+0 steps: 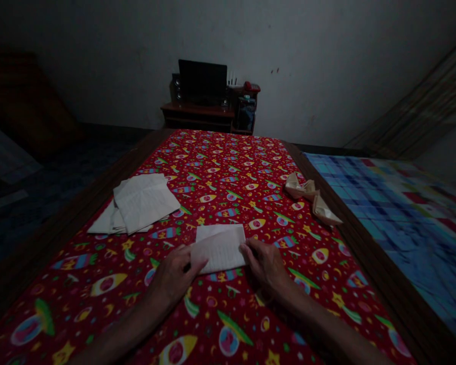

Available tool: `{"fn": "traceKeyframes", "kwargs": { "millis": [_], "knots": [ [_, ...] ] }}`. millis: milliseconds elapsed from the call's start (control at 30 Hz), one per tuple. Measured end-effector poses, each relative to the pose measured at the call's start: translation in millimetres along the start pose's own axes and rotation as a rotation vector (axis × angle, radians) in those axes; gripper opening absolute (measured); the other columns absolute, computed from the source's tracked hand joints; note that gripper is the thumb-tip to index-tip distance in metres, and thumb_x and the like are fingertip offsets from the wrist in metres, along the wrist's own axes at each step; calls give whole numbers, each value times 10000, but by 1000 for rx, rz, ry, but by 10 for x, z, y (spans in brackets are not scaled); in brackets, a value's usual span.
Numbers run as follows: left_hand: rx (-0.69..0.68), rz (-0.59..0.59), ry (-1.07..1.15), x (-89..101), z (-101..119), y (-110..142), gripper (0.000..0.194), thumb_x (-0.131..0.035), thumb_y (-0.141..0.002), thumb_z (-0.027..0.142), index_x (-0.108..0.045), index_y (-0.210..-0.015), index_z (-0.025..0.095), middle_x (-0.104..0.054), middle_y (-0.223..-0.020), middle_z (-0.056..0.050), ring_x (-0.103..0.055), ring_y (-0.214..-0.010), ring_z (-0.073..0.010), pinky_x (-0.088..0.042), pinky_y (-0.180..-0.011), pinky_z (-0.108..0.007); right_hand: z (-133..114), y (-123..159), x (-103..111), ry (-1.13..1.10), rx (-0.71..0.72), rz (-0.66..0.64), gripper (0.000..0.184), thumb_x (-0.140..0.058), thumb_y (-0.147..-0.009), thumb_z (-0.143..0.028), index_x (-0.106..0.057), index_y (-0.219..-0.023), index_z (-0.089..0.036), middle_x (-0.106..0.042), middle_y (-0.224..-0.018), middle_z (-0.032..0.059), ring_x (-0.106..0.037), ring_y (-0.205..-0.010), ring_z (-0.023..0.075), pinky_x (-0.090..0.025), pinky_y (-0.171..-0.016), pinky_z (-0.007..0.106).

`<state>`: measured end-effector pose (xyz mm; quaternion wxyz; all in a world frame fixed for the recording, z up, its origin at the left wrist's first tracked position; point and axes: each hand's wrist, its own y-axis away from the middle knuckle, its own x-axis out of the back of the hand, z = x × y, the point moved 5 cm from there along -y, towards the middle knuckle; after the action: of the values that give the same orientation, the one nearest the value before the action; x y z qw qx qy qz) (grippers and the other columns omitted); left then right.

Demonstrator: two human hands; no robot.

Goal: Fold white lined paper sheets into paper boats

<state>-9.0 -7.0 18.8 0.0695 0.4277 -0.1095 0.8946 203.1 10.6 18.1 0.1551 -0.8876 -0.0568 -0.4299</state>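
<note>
A partly folded sheet of paper [221, 249] with faint printed lines is on the red patterned cloth in front of me; its near flap is lifted over the back part. My left hand [177, 268] grips its left edge, thumb lying on top. At the right edge, my right hand [264, 261] pinches the paper between thumb and fingers. To the left lies a loose stack of paper sheets [146, 200], the top one showing crease lines. Several folded paper shapes, like small boats [325, 210], stand near the cloth's right side.
The red cloth [228, 203] covers a table or bed with dark wooden borders [334, 203]. Beyond it, a monitor [203, 78] with speakers stands on a low desk [197, 111] against the wall. A blue checked mat [387, 218] lies to the right, a wooden cabinet [23, 101] at the left.
</note>
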Motion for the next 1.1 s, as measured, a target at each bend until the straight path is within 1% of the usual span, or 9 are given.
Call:
{"fn": "traceKeyframes", "kwargs": {
  "millis": [133,233,400,533,600,667,733,867,1100],
  "knots": [
    [73,-96,-155,29,-40,-192,433,-384,-900,436,-576,-619,170,-610,-653,-25,-585,-622,-165,-396,-590,-262,-26,-53,0,165,-13,24,305,-405,-914,-303,-576,-697,-174,-571,-558,1,-505,-485,101,-260,-507,214],
    [51,-114,-289,47,-23,-265,386,-396,-900,432,-582,-676,178,-615,-685,-22,-596,-643,-176,-390,-587,-265,-42,-85,4,264,-22,17,283,-416,-908,-295,-591,-722,-174,-604,-569,13,-536,-499,111,-247,-508,218],
    [-35,21,-367,59,4,-218,261,-424,-908,360,-547,-1055,183,-632,-952,-63,-623,-833,-209,-469,-686,-301,-60,-122,2,341,-21,4,281,-414,-914,-298,-592,-738,-170,-632,-591,25,-552,-507,118,-228,-510,229],
    [-198,173,-341,57,92,-157,484,-450,-902,297,-327,-1350,163,-478,-1305,-132,-485,-1183,-255,-451,-926,-402,-31,-130,-16,359,-9,5,280,-423,-911,-313,-585,-730,-173,-617,-568,14,-528,-478,110,-206,-502,236],
    [-315,148,-344,-12,171,-128,434,-409,-921,235,-357,-1349,182,-415,-1392,-114,-386,-1288,-241,-366,-1036,-440,-18,-127,-25,356,7,11,286,-415,-914,-315,-577,-725,-174,-608,-557,9,-520,-469,104,-202,-498,237],
    [-409,84,-374,-117,252,-90,363,-371,-934,195,-449,-1289,188,-436,-1395,-93,-362,-1312,-226,-299,-1088,-471,-14,-122,-29,357,21,20,292,-406,-916,-311,-572,-720,-173,-603,-550,7,-515,-459,100,-201,-493,237],
    [-465,30,-395,-219,321,-49,363,-378,-936,199,-459,-1289,178,-454,-1388,-91,-354,-1322,-221,-283,-1101,-477,-17,-118,-26,358,27,30,290,-403,-916,-303,-571,-719,-172,-605,-551,8,-518,-457,99,-206,-491,234],
    [-503,-24,-401,-338,410,-4,428,-416,-927,218,-386,-1353,181,-434,-1408,-82,-335,-1334,-216,-305,-1100,-454,-29,-112,-15,358,29,56,288,-412,-908,-304,-568,-704,-173,-602,-544,12,-518,-460,103,-212,-489,232],
    [-535,-67,-409,-384,446,-26,453,-404,-927,207,-356,-1378,227,-415,-1422,-61,-317,-1343,-220,-319,-1085,-451,-15,-100,-39,340,66,83,295,-386,-917,-290,-558,-711,-167,-577,-523,5,-485,-435,93,-211,-482,232]
  ]
}}
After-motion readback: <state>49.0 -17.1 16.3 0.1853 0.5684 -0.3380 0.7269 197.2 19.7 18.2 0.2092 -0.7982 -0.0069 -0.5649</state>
